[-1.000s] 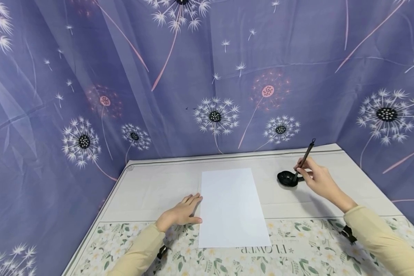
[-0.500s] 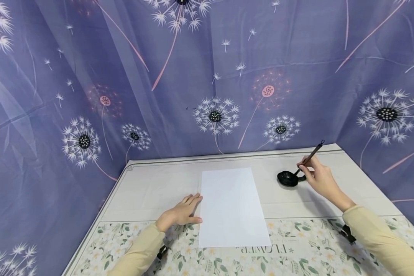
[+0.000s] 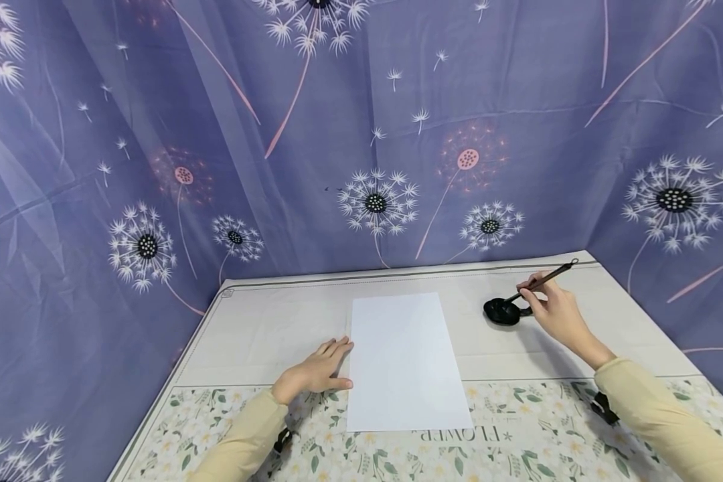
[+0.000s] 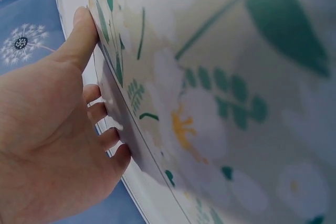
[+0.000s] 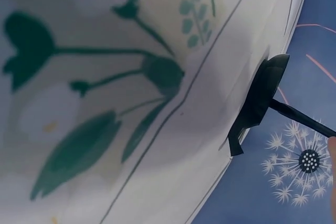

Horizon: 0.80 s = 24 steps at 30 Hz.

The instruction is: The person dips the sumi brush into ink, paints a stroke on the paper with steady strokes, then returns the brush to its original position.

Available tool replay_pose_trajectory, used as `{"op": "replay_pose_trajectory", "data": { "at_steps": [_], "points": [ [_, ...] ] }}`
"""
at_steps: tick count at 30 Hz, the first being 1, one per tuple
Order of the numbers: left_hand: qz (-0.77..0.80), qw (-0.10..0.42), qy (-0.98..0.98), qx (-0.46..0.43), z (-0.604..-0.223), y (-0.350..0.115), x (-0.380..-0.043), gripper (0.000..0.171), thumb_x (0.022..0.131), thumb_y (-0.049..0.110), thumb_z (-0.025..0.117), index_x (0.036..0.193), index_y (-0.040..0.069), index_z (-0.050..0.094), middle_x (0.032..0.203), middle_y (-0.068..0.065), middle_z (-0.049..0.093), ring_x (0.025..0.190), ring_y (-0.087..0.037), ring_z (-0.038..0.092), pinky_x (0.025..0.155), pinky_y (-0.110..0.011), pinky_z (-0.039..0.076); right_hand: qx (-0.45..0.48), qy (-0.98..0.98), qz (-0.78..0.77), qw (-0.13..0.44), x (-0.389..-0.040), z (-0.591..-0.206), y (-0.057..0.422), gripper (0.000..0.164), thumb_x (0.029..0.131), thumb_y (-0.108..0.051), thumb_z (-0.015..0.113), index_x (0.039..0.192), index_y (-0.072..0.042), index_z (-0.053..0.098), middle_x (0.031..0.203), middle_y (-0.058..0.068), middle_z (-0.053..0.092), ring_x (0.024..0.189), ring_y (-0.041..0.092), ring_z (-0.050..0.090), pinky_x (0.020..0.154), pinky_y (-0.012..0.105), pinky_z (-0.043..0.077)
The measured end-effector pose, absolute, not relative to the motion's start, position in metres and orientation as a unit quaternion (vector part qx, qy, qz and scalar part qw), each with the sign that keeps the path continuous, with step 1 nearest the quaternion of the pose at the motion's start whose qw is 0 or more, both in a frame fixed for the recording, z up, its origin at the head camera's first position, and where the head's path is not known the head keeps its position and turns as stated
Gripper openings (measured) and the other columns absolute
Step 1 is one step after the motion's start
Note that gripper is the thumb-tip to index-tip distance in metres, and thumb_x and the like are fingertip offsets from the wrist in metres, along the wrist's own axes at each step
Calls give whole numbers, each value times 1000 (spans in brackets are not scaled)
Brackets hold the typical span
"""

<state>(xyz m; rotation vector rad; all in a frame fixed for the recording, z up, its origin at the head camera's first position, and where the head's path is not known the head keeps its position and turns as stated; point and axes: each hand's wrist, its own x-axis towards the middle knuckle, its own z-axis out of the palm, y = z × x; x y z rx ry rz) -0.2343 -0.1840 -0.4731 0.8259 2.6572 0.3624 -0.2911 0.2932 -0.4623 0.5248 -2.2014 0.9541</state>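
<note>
My right hand [image 3: 560, 321] pinches a dark calligraphy brush [image 3: 555, 272] with a hanging loop at its top end. The brush leans low to the right, and its lower end is over the black ink dish [image 3: 497, 313]; its tip is hidden in the dish. In the right wrist view the brush [image 5: 302, 118] runs down to the dish [image 5: 260, 90] at a slant. My left hand [image 3: 316, 371] lies flat with fingers spread, fingertips at the left edge of a blank white sheet of paper [image 3: 406, 361]. Its palm and straight thumb fill the left of the left wrist view.
Everything stands on a table under a cloth [image 3: 265, 321], pale at the back and flower-printed in front. Purple dandelion curtains [image 3: 313, 227] rise behind the table and on both sides. The dish's short handle [image 3: 526, 311] points toward my right hand.
The brush has tipped from near upright to a low slant, its top end swinging right and down, while its lower end shifts within the dish. My left hand and the paper stay put.
</note>
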Motion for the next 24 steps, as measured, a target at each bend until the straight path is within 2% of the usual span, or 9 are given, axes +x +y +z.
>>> {"op": "replay_pose_trajectory", "data": {
  "at_steps": [7,14,24],
  "points": [
    [127,168,934,290,-474,-184,-234,82,94,39,60,151,-4,19,158,-26,16,144,-48,17,117,-56,24,204,-858,367,296,-287,-458,298,10,93,-1,62,99,4,56,91,18,70,89,-16,58,76,-4,41],
    [132,169,934,286,-475,-185,-235,82,94,39,60,151,-4,19,159,-26,15,145,-47,17,117,-55,24,218,-861,363,282,-285,-452,302,11,90,8,58,100,4,56,91,18,69,92,-29,46,77,-4,42],
    [135,167,931,295,-477,-186,-236,81,95,38,60,151,-4,19,158,-26,15,145,-47,16,117,-56,24,200,-845,392,304,-288,-454,293,8,90,9,57,98,7,54,94,21,68,95,-28,47,77,-4,42]
  ]
}}
